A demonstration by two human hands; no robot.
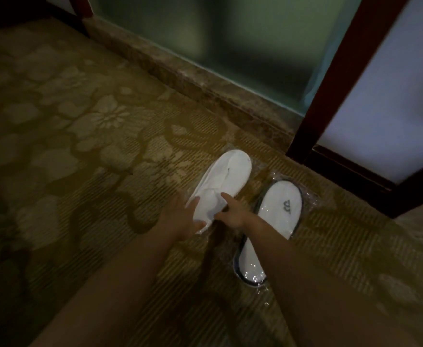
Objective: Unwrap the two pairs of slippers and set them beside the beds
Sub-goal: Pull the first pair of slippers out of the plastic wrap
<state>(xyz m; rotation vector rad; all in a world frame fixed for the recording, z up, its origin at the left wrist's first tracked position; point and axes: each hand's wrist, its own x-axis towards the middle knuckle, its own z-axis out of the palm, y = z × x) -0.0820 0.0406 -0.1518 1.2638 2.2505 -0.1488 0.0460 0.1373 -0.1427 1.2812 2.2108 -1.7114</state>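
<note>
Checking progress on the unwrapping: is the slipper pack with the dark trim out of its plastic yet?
No, the dark-trimmed slipper pack lies on the carpet, untouched, with glossy clear plastic around it.

A flower-patterned carpet covers the floor up to a stone sill under frosted glass; a dark red wooden frame stands beside it.

Matt white cloth slippers in glossy clear plastic wrap on ribbed carpet.
</note>
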